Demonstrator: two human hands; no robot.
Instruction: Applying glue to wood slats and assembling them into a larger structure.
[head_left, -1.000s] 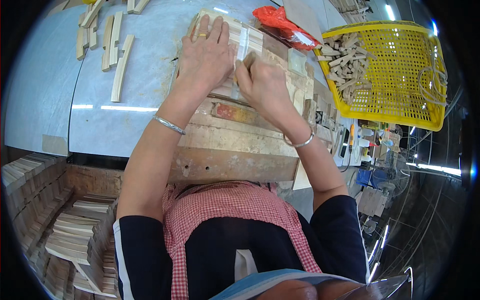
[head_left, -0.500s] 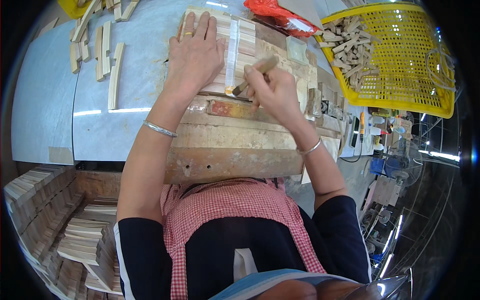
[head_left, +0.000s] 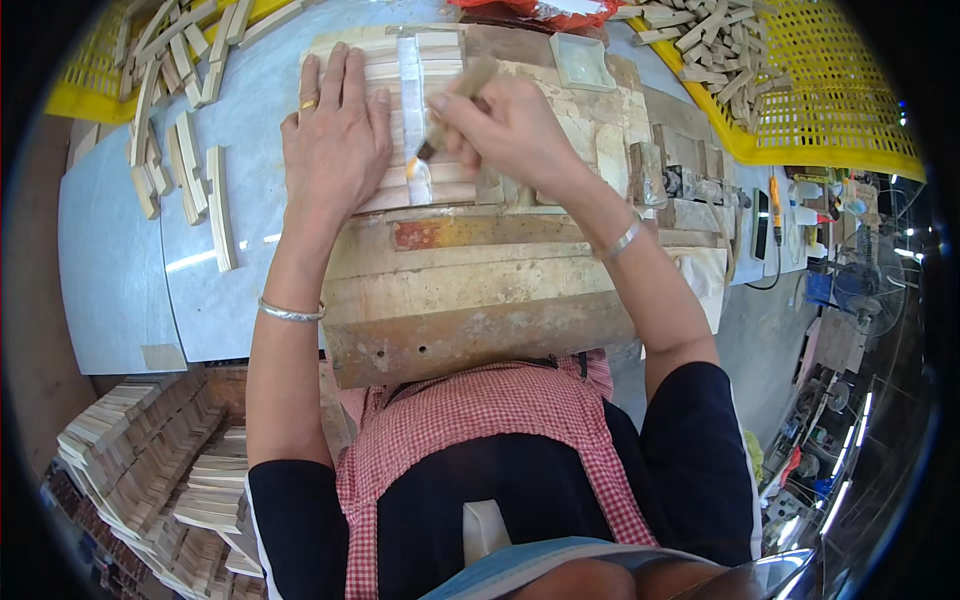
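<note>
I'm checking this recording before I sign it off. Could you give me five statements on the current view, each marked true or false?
1. The left hand lies palm-down on the wood strips. True.
2. The right hand is empty. False: the right hand grips a dark-tipped tool.
3. A white strip crosses the wood strips. True.
4. The yellow basket at right holds red bags. False: it holds loose wood pieces.
5. The left hand wears a ring. True.

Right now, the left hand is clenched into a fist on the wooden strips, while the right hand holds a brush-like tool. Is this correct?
Not quite: the head view shows the left hand open and flat on the wooden strips, not clenched. The right hand does hold a brush-like tool.
</note>
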